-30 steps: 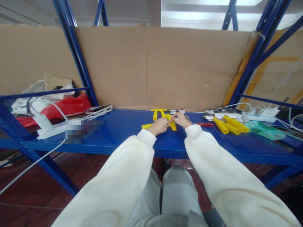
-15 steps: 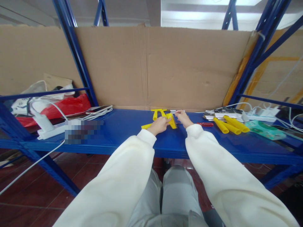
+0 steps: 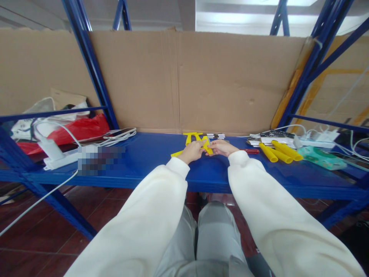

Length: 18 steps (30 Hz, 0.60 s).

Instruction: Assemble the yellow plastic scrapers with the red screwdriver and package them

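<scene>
My left hand (image 3: 193, 151) is closed around a yellow plastic piece (image 3: 206, 146) above the blue shelf. From the other side my right hand (image 3: 221, 147) pinches the same piece, its fingertips at the right edge. Just behind my left hand lies another yellow part (image 3: 192, 136), and a yellow tube end (image 3: 177, 154) shows beside the wrist. Small black and white strips (image 3: 216, 135) rest behind my right hand. A red tool (image 3: 252, 151) lies to the right, partly hidden by the right sleeve.
Several yellow tubes (image 3: 281, 153) lie at the right near a green packet (image 3: 323, 157) and a white power strip (image 3: 319, 142). At the left are a phone with cables (image 3: 117, 134), a red bag (image 3: 83, 129) and another power strip (image 3: 62, 159). Cardboard (image 3: 201, 84) stands behind.
My right hand has come forward from the strips at the back and now touches the yellow piece. The piece has shifted slightly left and back in my left hand.
</scene>
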Motion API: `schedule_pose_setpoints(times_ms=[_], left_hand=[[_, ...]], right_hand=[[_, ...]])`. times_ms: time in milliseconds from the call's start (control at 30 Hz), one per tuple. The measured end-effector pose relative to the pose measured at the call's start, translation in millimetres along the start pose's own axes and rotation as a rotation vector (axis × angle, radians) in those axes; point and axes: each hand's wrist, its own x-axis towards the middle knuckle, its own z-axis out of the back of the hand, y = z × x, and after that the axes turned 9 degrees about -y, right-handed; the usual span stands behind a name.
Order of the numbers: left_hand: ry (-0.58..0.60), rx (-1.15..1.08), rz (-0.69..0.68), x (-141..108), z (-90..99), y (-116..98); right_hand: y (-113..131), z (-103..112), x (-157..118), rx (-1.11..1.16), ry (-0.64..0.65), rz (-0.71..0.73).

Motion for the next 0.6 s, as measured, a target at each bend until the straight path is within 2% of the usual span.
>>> schedule_pose_setpoints(times_ms=[300, 600], left_hand=[[0.057, 0.126, 0.076, -5, 5.9, -9], [0.105, 0.16, 0.086, -5, 12.6, -11]], right_hand=[[0, -2, -2, 0.003, -0.014, -0.017], [4, -6, -5, 0.023, -0.028, -0.029]])
